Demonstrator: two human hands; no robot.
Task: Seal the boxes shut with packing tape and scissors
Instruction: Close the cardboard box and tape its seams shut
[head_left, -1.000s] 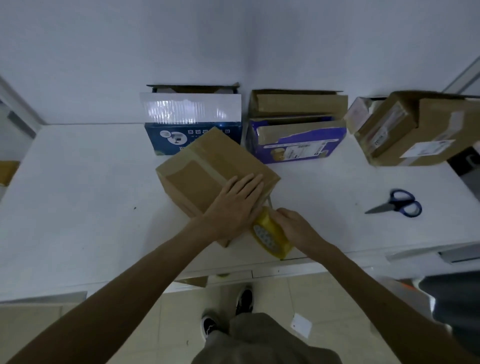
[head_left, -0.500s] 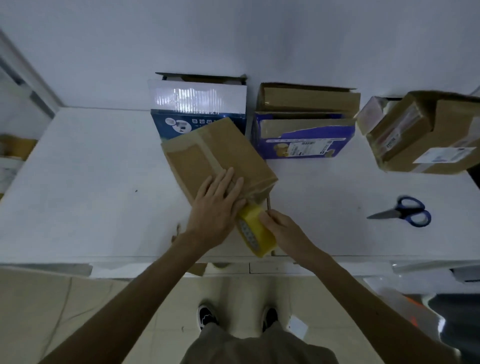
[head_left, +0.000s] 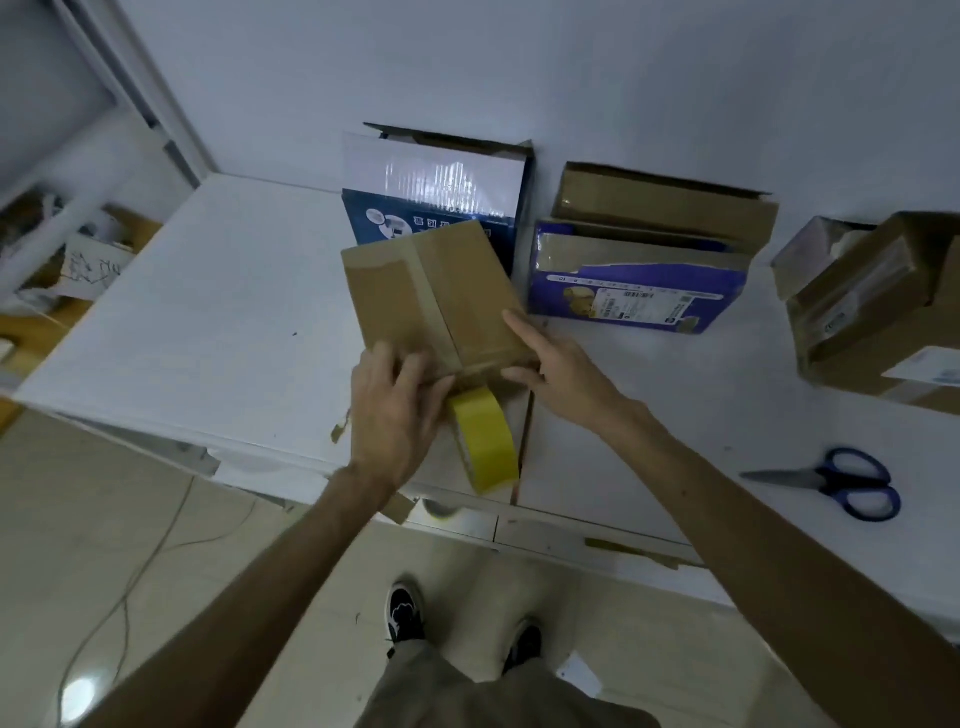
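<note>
A brown cardboard box (head_left: 395, 291) lies on the white table (head_left: 208, 322), with a strip of tape running down the middle of its top. My left hand (head_left: 395, 415) presses on the box's near edge where the tape comes over it. The yellow tape roll (head_left: 485, 447) hangs just below that edge, right beside my left thumb. My right hand (head_left: 561, 369) braces the box's near right corner, index finger along the side and thumb on the front. Blue-handled scissors (head_left: 841, 480) lie shut on the table far to the right, away from both hands.
Behind the brown box stand a blue-and-white box (head_left: 431, 218) and a purple box (head_left: 639, 296) with open flaps. Taped brown boxes (head_left: 872, 312) are stacked at the right. Cluttered shelves (head_left: 78, 249) stand to the left. The table's front edge is just below the roll.
The box has been turned lengthwise toward me. My right hand let go of the roll and moved to the box's corner. My left hand slid from the top to the near edge.
</note>
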